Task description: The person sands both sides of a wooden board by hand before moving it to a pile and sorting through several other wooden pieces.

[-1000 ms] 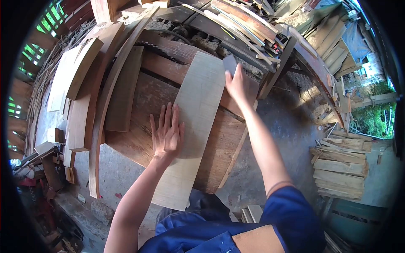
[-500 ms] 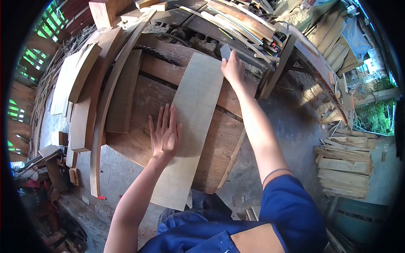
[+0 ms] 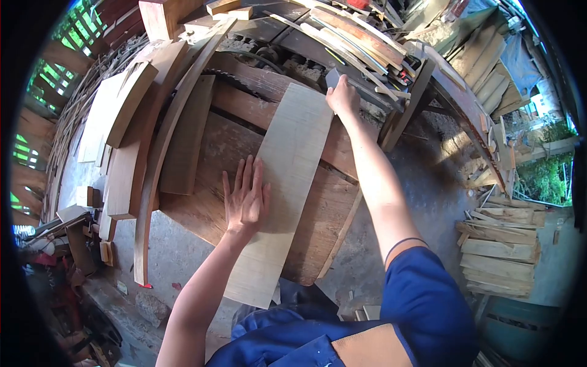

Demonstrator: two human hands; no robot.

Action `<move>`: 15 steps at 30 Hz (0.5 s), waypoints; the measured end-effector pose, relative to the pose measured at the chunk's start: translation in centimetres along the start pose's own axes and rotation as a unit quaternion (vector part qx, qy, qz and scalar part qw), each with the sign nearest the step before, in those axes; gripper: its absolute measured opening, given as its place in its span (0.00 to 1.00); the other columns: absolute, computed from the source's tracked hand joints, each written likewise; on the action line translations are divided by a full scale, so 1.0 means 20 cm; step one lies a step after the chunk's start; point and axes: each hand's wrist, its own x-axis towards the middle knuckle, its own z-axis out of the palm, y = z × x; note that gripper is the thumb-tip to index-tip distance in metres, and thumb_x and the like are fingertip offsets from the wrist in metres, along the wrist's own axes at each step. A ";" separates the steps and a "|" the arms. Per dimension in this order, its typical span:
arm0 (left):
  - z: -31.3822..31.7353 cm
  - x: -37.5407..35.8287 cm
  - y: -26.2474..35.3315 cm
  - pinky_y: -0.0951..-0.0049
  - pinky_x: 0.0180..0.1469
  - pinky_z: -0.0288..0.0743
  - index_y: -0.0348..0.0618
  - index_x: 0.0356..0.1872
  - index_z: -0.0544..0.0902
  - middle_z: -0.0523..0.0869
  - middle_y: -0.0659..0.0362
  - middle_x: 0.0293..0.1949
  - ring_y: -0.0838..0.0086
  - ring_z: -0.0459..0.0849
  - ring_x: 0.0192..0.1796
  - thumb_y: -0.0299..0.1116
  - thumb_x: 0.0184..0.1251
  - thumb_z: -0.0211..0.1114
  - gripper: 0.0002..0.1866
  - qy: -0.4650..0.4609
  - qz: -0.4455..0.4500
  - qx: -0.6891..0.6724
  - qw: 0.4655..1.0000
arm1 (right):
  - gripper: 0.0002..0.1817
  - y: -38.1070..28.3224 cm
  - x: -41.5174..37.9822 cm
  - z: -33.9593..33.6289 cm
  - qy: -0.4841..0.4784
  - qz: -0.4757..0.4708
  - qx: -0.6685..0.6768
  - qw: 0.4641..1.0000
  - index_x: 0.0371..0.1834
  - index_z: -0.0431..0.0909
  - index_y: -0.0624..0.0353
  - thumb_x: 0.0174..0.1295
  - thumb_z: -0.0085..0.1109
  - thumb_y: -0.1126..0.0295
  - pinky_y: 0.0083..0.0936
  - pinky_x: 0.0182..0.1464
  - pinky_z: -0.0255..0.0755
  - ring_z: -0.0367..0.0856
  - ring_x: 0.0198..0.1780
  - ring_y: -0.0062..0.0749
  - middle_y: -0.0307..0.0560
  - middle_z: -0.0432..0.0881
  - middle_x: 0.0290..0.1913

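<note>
A long pale board (image 3: 295,150) lies slantwise over a workbench of rough brown planks (image 3: 318,223), its near end reaching toward my lap. My left hand (image 3: 247,199) rests flat on the board's left edge, fingers spread and pointing away from me. At the far right corner of the board, my right hand (image 3: 344,99) is closed round a small grey flat-faced block (image 3: 332,78). Most of that block is hidden by the fingers, and I cannot tell its exact kind.
Thick timber pieces (image 3: 131,168) and a long curved strip (image 3: 160,144) stand along the left side. Thin wood strips (image 3: 348,40) lie heaped beyond the bench. A stack of short boards (image 3: 501,254) sits on the concrete floor (image 3: 422,183) at right.
The whole scene has shifted slightly right and down in view. Both hands keep nearly the same places on the board, the right one with the grey block still in it.
</note>
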 end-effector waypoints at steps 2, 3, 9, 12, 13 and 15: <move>-0.01 -0.01 0.00 0.40 0.77 0.42 0.46 0.78 0.53 0.58 0.51 0.77 0.56 0.54 0.79 0.42 0.76 0.47 0.32 -0.003 0.000 0.001 1.000 | 0.16 0.00 -0.16 -0.05 0.043 -0.086 0.024 0.995 0.45 0.71 0.66 0.60 0.62 0.68 0.47 0.43 0.80 0.85 0.40 0.59 0.63 0.84 0.38; -0.01 0.00 0.00 0.40 0.77 0.42 0.46 0.78 0.53 0.58 0.51 0.77 0.56 0.54 0.79 0.42 0.76 0.47 0.32 -0.003 -0.001 0.003 1.000 | 0.18 -0.01 -0.30 -0.08 0.018 -0.077 0.025 0.997 0.48 0.71 0.68 0.60 0.62 0.68 0.46 0.45 0.79 0.85 0.42 0.58 0.64 0.83 0.40; -0.01 0.01 0.01 0.40 0.77 0.42 0.46 0.78 0.54 0.59 0.52 0.77 0.56 0.55 0.79 0.42 0.77 0.47 0.32 -0.003 -0.009 -0.003 1.000 | 0.23 -0.04 -0.67 -0.13 -0.020 -0.170 0.003 0.985 0.55 0.68 0.70 0.62 0.61 0.67 0.44 0.47 0.80 0.84 0.43 0.58 0.63 0.83 0.39; 0.00 0.00 0.00 0.40 0.77 0.42 0.46 0.77 0.54 0.59 0.52 0.77 0.57 0.56 0.78 0.42 0.76 0.47 0.32 0.003 -0.005 -0.001 1.000 | 0.21 -0.06 -0.22 -0.04 0.019 -0.089 -0.013 0.996 0.53 0.70 0.69 0.61 0.62 0.68 0.44 0.45 0.81 0.85 0.43 0.57 0.63 0.83 0.38; -0.01 0.01 0.00 0.40 0.77 0.42 0.46 0.77 0.54 0.59 0.52 0.77 0.57 0.56 0.78 0.42 0.76 0.47 0.32 0.005 -0.009 0.003 1.000 | 0.21 -0.09 -0.09 -0.02 -0.004 -0.055 -0.018 0.998 0.53 0.70 0.69 0.61 0.62 0.68 0.45 0.45 0.80 0.85 0.43 0.56 0.63 0.83 0.40; -0.01 0.00 0.01 0.40 0.77 0.42 0.46 0.77 0.54 0.60 0.52 0.76 0.57 0.56 0.78 0.42 0.76 0.47 0.32 0.006 -0.006 -0.011 1.000 | 0.21 -0.10 -0.09 0.00 -0.033 -0.018 -0.025 0.999 0.53 0.70 0.69 0.61 0.61 0.68 0.46 0.45 0.80 0.85 0.44 0.56 0.63 0.83 0.41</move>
